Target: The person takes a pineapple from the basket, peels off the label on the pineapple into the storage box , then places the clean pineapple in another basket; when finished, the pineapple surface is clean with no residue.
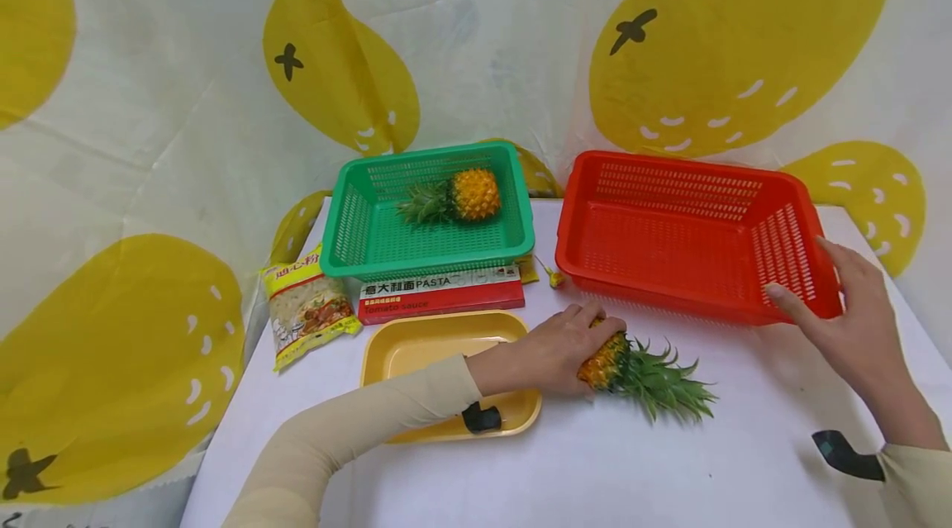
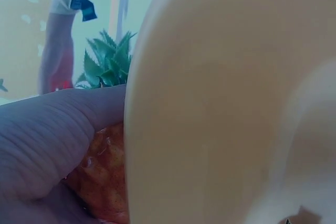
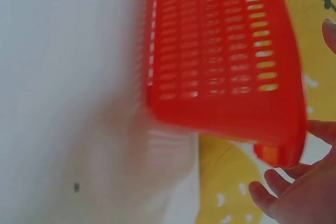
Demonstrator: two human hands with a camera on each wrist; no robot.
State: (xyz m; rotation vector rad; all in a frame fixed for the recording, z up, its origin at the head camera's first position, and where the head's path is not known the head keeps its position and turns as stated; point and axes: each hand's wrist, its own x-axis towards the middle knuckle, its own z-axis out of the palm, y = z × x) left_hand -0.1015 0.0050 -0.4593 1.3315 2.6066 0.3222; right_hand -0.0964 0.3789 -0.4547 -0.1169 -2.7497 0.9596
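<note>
My left hand (image 1: 561,350) grips the body of a pineapple (image 1: 606,359) that lies on the table, its leafy crown pointing right. In the left wrist view the thumb lies across the pineapple (image 2: 105,166), and a yellow tray (image 2: 210,103) hides much of it. At the right end of a red perforated basket (image 1: 669,243), my right hand (image 1: 855,321) is spread with thumb and fingers apart. The right wrist view has its fingertips right at the rim of the red basket (image 3: 226,108). A second pineapple (image 1: 476,193) lies in a green basket (image 1: 427,259).
Beneath my left forearm sits the yellow tray (image 1: 402,338). A red pasta box (image 1: 439,297) lies in front of the green basket, with a pasta bag (image 1: 308,305) to its left. One small yellow item (image 1: 555,278) lies between the baskets. Behind hangs a fruit-printed cloth (image 1: 506,49).
</note>
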